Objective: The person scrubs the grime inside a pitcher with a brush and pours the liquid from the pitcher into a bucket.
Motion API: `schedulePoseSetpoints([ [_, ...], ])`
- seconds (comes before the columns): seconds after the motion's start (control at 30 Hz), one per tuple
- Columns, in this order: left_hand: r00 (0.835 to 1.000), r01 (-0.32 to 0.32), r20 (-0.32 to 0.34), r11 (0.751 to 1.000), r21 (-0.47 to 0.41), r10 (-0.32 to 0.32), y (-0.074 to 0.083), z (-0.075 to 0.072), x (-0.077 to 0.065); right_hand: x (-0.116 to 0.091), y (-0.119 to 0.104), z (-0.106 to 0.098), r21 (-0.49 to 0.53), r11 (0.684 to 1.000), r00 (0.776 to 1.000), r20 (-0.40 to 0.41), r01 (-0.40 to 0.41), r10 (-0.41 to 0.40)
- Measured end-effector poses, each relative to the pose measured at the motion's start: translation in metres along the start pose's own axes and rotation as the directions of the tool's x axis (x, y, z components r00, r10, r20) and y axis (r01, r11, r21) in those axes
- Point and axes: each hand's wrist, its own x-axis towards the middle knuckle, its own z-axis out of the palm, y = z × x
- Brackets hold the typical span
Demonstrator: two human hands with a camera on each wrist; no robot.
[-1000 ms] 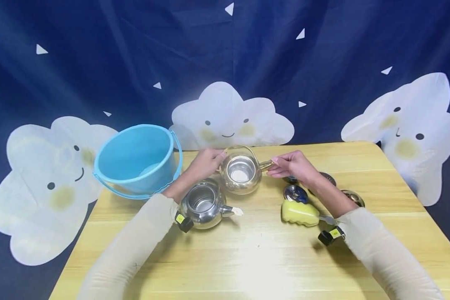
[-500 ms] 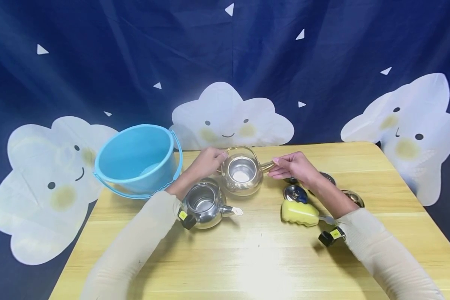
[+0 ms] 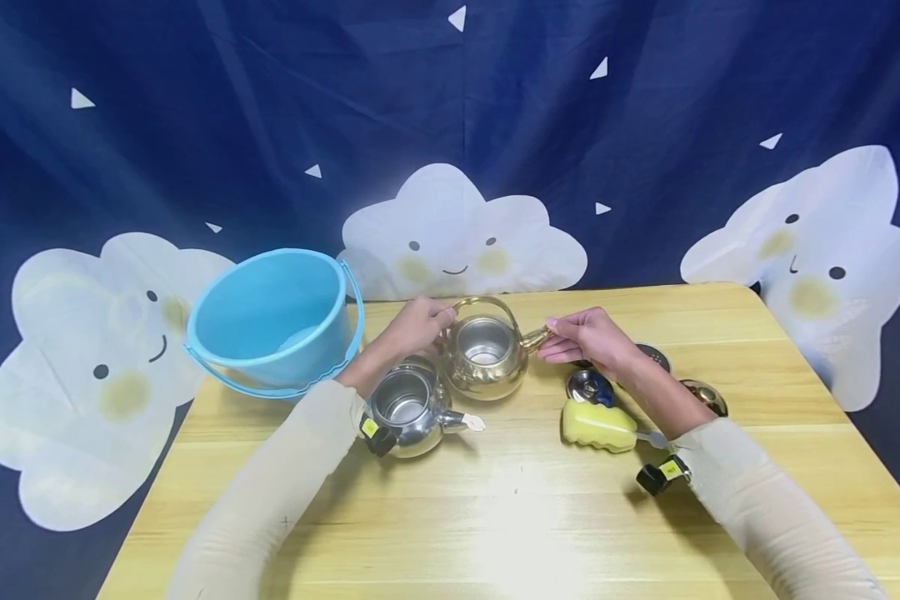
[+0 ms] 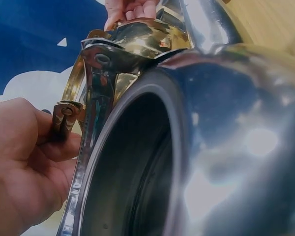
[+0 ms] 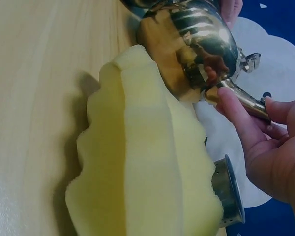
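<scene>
A gold teapot (image 3: 487, 375), lidless with its round mouth facing up, is held between both hands near the table's far side. My left hand (image 3: 418, 325) grips it at the left, by the handle's base; in the left wrist view the thumb and fingers close around the handle's bracket (image 4: 65, 115). My right hand (image 3: 585, 337) pinches the spout (image 5: 248, 103) between thumb and fingers. A silver teapot (image 3: 408, 412), also lidless, stands just below my left wrist, spout to the right. Its open mouth fills much of the left wrist view.
A blue bucket (image 3: 270, 308) stands at the table's left back. Under my right forearm lie a yellow sponge brush (image 3: 598, 425), a shiny lid (image 3: 591, 387), a flanged metal strainer (image 5: 228, 191) and another round lid (image 3: 703, 397). A dark blue curtain (image 3: 465, 100) hangs behind the table.
The gold teapot has shifted slightly nearer and to the right, its spout tip a little lower. Both hands keep their hold. The silver teapot and bucket stay where they were.
</scene>
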Motion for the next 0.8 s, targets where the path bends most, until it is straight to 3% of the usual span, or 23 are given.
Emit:
schedulePoseSetpoints([
  [0.57,1.000,0.028,0.012,0.999,-0.020,-0.027,0.0015,0.0024,0.0014,-0.0016,-0.0005,0.0001,-0.002,1.000,1.000,-0.001,-0.029,0.029],
  [0.8,0.998,0.035,-0.065,0.994,0.104,-0.028,0.0008,0.0088,0.0013,-0.0027,-0.0006,0.0008,-0.017,0.999,0.999,0.012,-0.040,0.041],
])
